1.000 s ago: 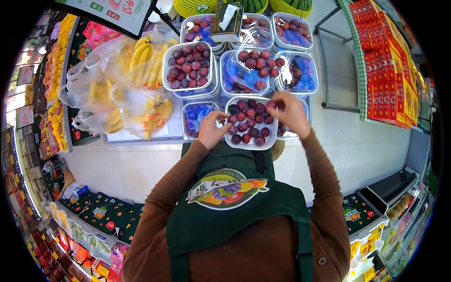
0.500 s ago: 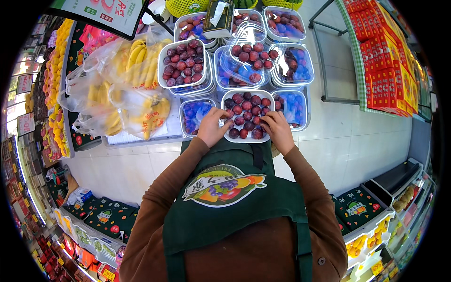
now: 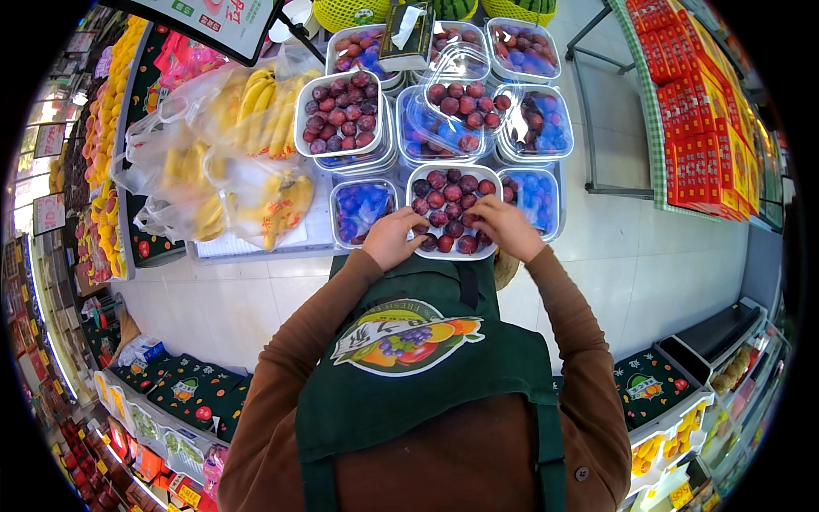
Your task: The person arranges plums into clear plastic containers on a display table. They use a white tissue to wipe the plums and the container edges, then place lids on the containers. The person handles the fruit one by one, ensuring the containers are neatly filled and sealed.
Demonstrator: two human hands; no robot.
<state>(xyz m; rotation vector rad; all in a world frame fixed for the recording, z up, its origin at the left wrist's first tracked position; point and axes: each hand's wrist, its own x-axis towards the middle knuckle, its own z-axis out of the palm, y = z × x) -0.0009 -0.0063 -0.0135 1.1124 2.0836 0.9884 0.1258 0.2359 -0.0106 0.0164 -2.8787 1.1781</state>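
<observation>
- White tray (image 3: 456, 256), open and filled with dark red plums (image 3: 450, 197), at the near edge of the surface (image 3: 321, 205), directly in front of the green apron (image 3: 358, 418); probably set there for easy reach and a full view from above.
- To either side, 2 covered trays, 1 at left (image 3: 333, 209) and 1 at right (image 3: 557, 200).
- Left hand (image 3: 394, 239) at the near left corner of the white tray, palm down, fingers loosely curled, tips among the edge plums; perhaps steadying the tray.
- Right hand (image 3: 508, 225) over the opposite side, fingers half bent and pointing inward, tips down at the plums; impossible to tell, for either hand, whether gripping 1 or only touching.
- Behind, another open tray (image 3: 300, 124) of plums atop a stack, likely stacked to save room.
- Farther left, bananas (image 3: 256, 98) in clear bags.
</observation>
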